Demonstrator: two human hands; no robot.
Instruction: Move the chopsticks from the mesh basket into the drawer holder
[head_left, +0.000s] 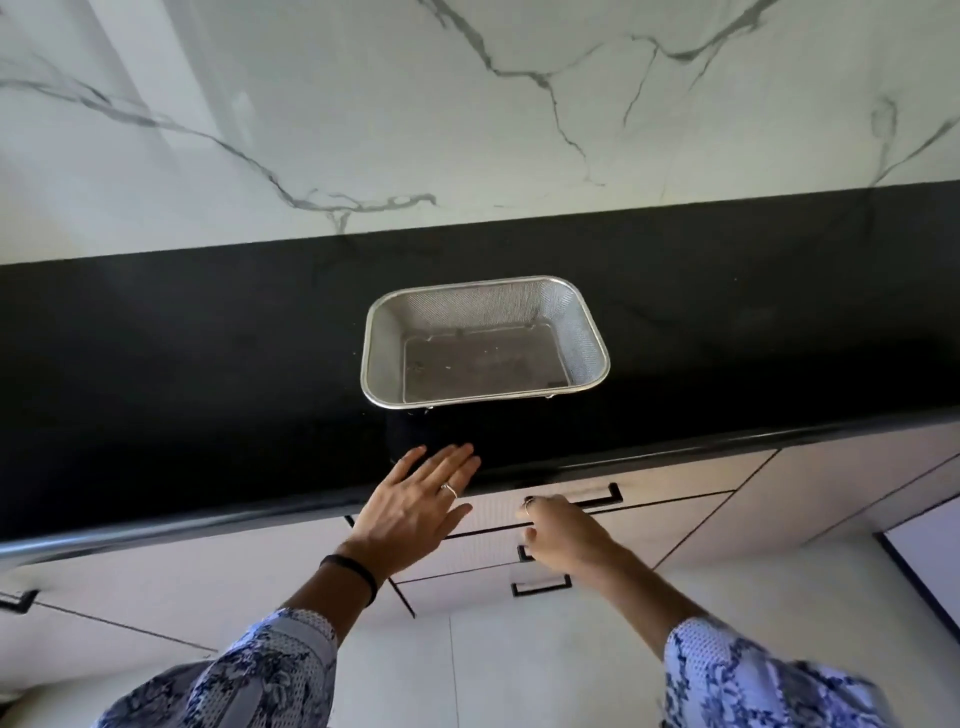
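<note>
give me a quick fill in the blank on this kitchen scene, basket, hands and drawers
1. The mesh basket sits on the ____ countertop.
2. The basket holds ____ chopsticks.
3. The ____ hand is at the drawer handle.
4. The left hand is spread flat with a ____ on one finger.

Missing words: black; no; right; ring
</note>
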